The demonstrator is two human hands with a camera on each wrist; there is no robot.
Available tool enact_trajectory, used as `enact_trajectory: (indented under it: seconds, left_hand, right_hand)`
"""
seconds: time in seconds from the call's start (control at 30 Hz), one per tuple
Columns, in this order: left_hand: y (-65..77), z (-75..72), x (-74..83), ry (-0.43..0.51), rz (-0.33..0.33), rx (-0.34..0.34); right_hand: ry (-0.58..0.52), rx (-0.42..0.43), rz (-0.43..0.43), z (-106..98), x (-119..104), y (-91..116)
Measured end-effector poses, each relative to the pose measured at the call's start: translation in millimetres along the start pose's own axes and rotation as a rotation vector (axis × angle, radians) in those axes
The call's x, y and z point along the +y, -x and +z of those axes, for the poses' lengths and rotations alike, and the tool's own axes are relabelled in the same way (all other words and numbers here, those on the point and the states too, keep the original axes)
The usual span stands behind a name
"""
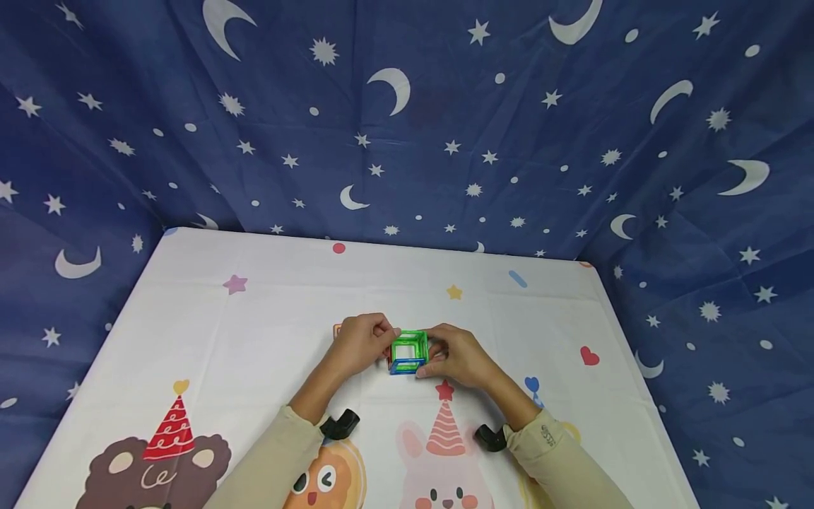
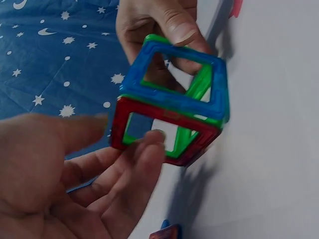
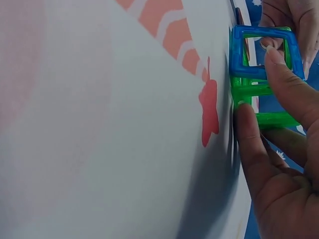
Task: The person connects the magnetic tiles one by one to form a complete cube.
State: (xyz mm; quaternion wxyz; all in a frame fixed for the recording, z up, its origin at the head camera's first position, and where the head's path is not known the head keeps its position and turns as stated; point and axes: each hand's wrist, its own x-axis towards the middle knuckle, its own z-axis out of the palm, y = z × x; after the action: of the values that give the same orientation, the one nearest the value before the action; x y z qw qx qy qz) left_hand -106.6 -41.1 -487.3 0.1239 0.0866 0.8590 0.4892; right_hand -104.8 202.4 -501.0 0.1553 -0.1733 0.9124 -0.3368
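Note:
A small cube of magnetic tiles (image 1: 409,351), made of see-through frames, is between the two hands over the white table. Its blue tile (image 2: 174,102) faces the near side, its red tile (image 2: 167,119) faces the left hand, and green tiles (image 3: 271,118) form other sides. My right hand (image 1: 464,355) grips it from the right, thumb on the blue tile and a fingertip low on a green edge. My left hand (image 1: 364,344) holds its left side: bent fingertips (image 2: 154,139) lie at the red tile, with the thumb near the top corner.
An orange-edged piece (image 1: 337,330) lies partly hidden behind the left hand. In the left wrist view, a red and blue tile (image 2: 167,233) shows at the bottom edge. A printed white cloth (image 1: 305,283) covers the table, and a blue starry curtain (image 1: 432,127) hangs behind it.

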Motion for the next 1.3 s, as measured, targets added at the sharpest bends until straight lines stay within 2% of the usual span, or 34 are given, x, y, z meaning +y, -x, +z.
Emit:
enact_trajectory:
  seconds: [0.27,0.5,0.67,0.77,1.07,1.17,1.3]
  left_hand:
    - [1.9,-6.7,2.2,-0.017,0.016,-0.114]
    - [1.5,-10.7,-4.5,0.025,0.001,-0.213]
    - [1.8,-14.5,-9.3,0.04,0.016,-0.311]
    - [1.9,-15.3,-10.3,0.056,0.025,-0.345]
    - [3.6,-14.5,-7.0,-0.01,0.045,-0.304]
    - [3.8,-14.6,-4.8,-0.04,0.04,-0.282]
    - [2.5,-13.5,-3.8,-0.036,0.028,-0.259]
  right_hand:
    - [-0.002,-0.022,-0.005,-2,-1,0]
    - [0.029,-0.029,0.002,-1,-1,-1]
    - [0.036,-0.028,-0.002,-1,-1,-1]
    - [0.031,-0.03,-0.008,-2,-1,-1]
    - [-0.009,-0.009,-0.014,-5,0,3]
    - [-0.056,0.021,-0.02,-7,0,5]
    - [-0.122,0.053,-0.027,-8,0,5]
